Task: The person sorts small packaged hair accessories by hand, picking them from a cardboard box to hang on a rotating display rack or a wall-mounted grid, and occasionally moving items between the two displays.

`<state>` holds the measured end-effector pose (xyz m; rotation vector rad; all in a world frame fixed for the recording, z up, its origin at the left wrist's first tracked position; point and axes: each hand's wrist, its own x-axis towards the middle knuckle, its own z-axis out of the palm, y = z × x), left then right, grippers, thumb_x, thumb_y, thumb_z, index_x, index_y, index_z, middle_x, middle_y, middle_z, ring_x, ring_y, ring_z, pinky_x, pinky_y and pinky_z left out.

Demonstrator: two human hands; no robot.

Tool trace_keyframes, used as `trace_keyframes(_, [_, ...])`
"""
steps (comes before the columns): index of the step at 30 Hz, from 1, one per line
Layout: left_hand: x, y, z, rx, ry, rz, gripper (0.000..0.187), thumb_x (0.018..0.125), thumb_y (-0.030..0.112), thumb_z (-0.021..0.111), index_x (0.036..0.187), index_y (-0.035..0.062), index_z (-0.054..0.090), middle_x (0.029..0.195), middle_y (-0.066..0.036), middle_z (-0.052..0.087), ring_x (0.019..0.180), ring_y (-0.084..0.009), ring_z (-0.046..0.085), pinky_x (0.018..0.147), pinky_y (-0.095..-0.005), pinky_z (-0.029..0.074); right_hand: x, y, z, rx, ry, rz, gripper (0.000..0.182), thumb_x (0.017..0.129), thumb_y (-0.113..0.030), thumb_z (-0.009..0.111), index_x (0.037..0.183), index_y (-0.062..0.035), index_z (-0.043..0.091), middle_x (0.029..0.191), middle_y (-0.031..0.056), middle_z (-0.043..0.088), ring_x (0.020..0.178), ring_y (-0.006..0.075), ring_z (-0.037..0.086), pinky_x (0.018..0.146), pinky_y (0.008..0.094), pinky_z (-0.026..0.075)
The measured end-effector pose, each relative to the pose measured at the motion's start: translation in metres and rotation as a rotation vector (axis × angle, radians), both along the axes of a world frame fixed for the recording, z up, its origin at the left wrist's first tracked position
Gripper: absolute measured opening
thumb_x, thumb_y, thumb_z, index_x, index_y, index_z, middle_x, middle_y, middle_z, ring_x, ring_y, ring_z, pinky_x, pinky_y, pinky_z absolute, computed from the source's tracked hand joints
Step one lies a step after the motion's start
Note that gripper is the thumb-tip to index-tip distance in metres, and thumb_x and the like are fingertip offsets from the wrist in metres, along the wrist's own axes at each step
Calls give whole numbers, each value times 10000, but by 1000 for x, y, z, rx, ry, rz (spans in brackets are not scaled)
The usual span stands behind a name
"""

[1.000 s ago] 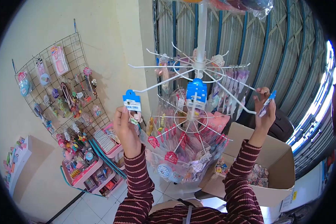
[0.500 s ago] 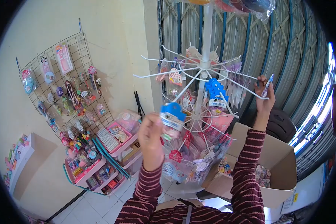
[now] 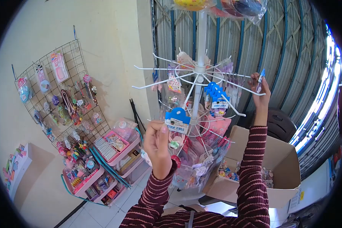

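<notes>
My left hand (image 3: 157, 146) pinches a blue-topped "Cute Cats" packet (image 3: 177, 123) between thumb and fingers, its printed front turned toward me. It overlaps one arm of the white display rack (image 3: 202, 41) in this view. Off to the right, my right hand (image 3: 260, 93) is raised at the end of another rack arm. Between its fingers is a second, blue-topped packet (image 3: 260, 80), seen nearly edge-on. More Cute Cats packets (image 3: 219, 102) hang on the arm between my two hands.
Below right stands an open cardboard box (image 3: 268, 148) with small packets inside. A wire grid (image 3: 66, 49) of accessories hangs on the left wall, above pink drawers (image 3: 121, 150). Behind the rack is a metal folding shutter (image 3: 292, 57), with a dark chair (image 3: 279, 123) before it.
The left packet has turned more squarely to me and its blur is gone; the left hand sits slightly lower and further right. The view has shifted a little. Both hands keep their packets.
</notes>
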<state>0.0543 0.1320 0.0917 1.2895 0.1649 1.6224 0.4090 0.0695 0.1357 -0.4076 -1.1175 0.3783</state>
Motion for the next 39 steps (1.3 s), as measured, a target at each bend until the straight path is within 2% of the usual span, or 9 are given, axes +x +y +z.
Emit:
trace_keyframes(11, [68, 1, -9, 150, 36, 35, 93, 812, 60, 452, 738, 17, 417, 666, -17, 415, 533, -56, 409, 473, -192, 334, 15, 30, 23, -160, 94, -38, 212, 801, -220, 482, 898, -40, 538, 880, 54, 553, 862, 147, 497, 757, 293, 380])
trace_keyframes(17, [116, 29, -16, 82, 29, 196, 151, 822, 129, 451, 727, 15, 422, 681, -40, 438, 578, -90, 439, 524, -225, 364, -41, -48, 37, 105, 90, -571, 164, 824, -174, 452, 829, -20, 508, 730, 25, 506, 670, 101, 480, 611, 233, 364])
trace_keyframes(21, [127, 33, -14, 67, 3, 189, 156, 818, 145, 455, 734, 16, 434, 683, -42, 435, 578, -104, 419, 538, -230, 359, -149, -82, 30, -48, -113, -545, 195, 813, -221, 465, 739, -41, 484, 650, 26, 479, 600, 88, 452, 511, 194, 335])
trace_keyframes(22, [131, 37, -16, 71, 8, 208, 165, 819, 156, 456, 738, 13, 436, 682, -43, 429, 579, -106, 413, 540, -229, 356, -159, -81, 14, -263, -249, -722, 220, 787, -233, 505, 694, -35, 489, 627, 17, 480, 537, 99, 449, 484, 197, 336])
trace_keyframes(23, [133, 37, -14, 70, 15, 198, 165, 819, 156, 456, 738, 13, 436, 682, -43, 429, 579, -106, 413, 540, -229, 356, -186, -66, 7, -103, -475, -1024, 236, 767, -220, 530, 660, -16, 481, 558, 36, 453, 470, 117, 415, 457, 215, 328])
trace_keyframes(25, [136, 37, -13, 62, -10, 267, 179, 820, 161, 458, 731, 7, 435, 682, -53, 423, 581, -115, 409, 534, -232, 349, -205, -66, 9, -436, -636, -619, 218, 760, -202, 538, 768, 15, 526, 511, 86, 391, 462, 164, 344, 460, 249, 282])
trace_keyframes(30, [134, 39, -12, 177, 22, 399, 181, 820, 146, 452, 723, -6, 436, 682, -68, 417, 584, -153, 388, 523, -253, 324, -211, -54, 4, -510, -492, -388, 230, 786, -192, 512, 828, 32, 537, 569, 49, 434, 498, 82, 336, 466, 234, 277])
trace_keyframes(34, [133, 41, -13, 178, 16, 393, 175, 818, 137, 453, 719, -6, 437, 679, -65, 413, 590, -153, 380, 524, -257, 317, -210, -48, -6, -393, -491, -399, 225, 788, -191, 506, 843, 25, 537, 535, 45, 421, 470, 85, 333, 450, 227, 276])
trace_keyframes(39, [134, 45, -23, 152, 23, 311, 178, 818, 163, 469, 747, 2, 449, 713, -44, 424, 650, -122, 408, 583, -239, 355, -216, -34, 3, -461, -614, -727, 190, 755, -142, 517, 744, 47, 517, 463, 120, 370, 392, 108, 355, 417, 259, 303])
